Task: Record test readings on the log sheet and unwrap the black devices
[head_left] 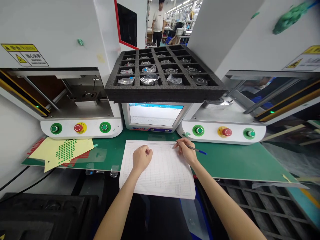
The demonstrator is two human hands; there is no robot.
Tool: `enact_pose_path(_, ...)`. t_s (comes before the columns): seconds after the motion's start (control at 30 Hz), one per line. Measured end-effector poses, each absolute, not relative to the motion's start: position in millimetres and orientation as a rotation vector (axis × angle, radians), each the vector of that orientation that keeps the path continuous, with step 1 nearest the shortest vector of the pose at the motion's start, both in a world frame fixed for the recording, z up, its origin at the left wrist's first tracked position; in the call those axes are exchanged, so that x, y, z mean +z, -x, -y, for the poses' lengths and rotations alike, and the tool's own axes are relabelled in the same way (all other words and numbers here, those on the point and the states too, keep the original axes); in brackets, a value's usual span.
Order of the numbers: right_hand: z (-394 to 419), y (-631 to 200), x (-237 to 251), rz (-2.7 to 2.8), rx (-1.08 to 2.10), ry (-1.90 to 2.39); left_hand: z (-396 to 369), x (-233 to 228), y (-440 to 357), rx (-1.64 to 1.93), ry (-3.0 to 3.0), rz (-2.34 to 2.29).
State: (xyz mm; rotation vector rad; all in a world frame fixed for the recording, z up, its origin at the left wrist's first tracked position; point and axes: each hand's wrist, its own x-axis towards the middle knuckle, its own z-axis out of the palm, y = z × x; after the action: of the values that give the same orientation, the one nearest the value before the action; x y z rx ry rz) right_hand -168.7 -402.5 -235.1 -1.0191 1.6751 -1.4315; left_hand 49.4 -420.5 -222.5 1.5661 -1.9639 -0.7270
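Observation:
A stack of printed form sheets [160, 173] with a fine grid lies on the green bench top and hangs over its front edge. My left hand [143, 157] rests on the left part of the sheets, fingers curled into a loose fist with nothing visible in it. A pen [193, 148] with a blue end is gripped in my right hand [185, 151] near the top right of the top sheet. Its blue end points right, and its tip is close to the paper by my fingertips.
Behind the sheets stands a screen [155, 115], with a black foam tray [162, 89] of round parts above it, some bagged. Two machines with green buttons [104, 127] and red stop buttons [226, 132] flank it. Yellow sticker sheets [53, 148] lie left. A person [158, 23] stands far back.

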Motion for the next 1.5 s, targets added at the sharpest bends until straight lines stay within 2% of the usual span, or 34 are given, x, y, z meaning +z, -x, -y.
enact_pose_path(0.3, 408.2, 154.0, -238.6, -1.545, -1.448, 0.941, 421.8, -222.4, -48.6, -0.725, -1.566, 1.966)
enact_pose_path(0.83, 406.1, 160.7, -243.9, -1.699, -1.610, 0.845, 422.4, -223.0, -47.4, -0.725, -1.555, 1.995)
enact_pose_path(1.5, 407.4, 160.6, -242.2, -1.773, -1.580, 0.878, 423.0, -221.4, -45.0, -0.698, -1.548, 2.023)
